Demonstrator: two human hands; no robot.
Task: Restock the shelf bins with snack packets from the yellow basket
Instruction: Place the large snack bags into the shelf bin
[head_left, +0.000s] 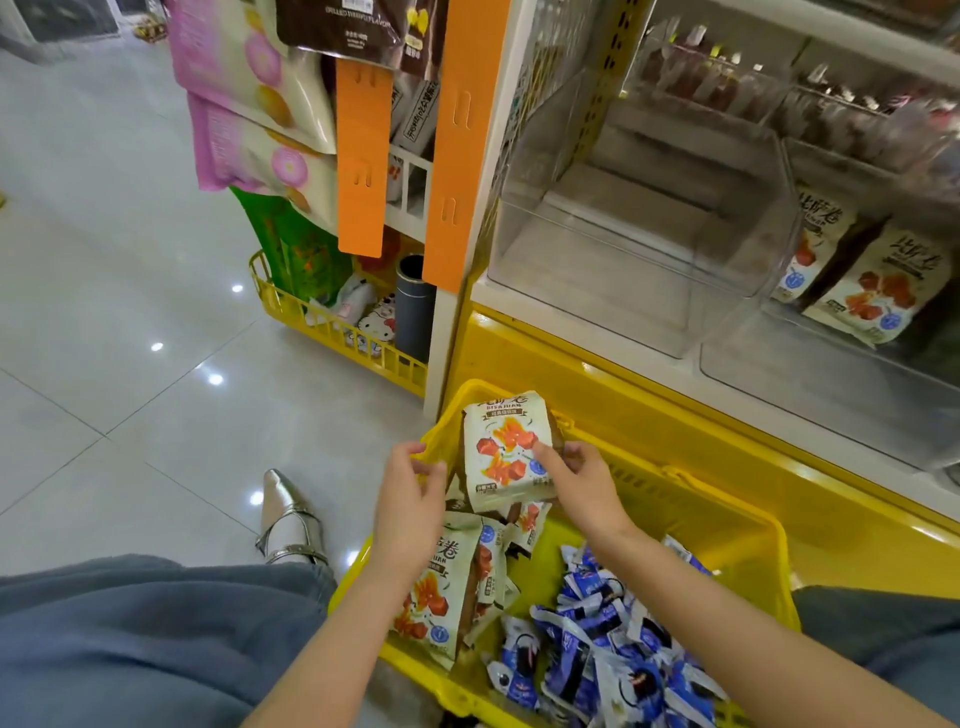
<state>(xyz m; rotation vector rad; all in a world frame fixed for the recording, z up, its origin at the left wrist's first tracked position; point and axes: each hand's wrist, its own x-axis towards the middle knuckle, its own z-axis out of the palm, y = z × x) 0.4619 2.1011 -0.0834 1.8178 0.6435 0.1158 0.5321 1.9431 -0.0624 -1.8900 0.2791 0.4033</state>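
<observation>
The yellow basket (727, 525) stands on the floor between my knees. It holds cream snack packets (441, 587) with orange-red prints at the left and several small blue packets (613, 644) at the right. My right hand (582, 480) grips one cream packet (506, 449) upright above the basket's far corner, thumb across its front. My left hand (410, 499) hovers just left of that packet, fingers curled, holding nothing that I can see. Above, a clear shelf bin (639, 234) stands empty. The bin to its right (857, 270) holds the same cream packets.
A yellow shelf base (675, 395) runs behind the basket. At the shelf's end hang orange strips (363, 156) and pink bags (249, 104) over a yellow wire rack (332, 332) of goods. Glossy tiled floor (130, 312) spreads left. My silver shoe (291, 519) is beside the basket.
</observation>
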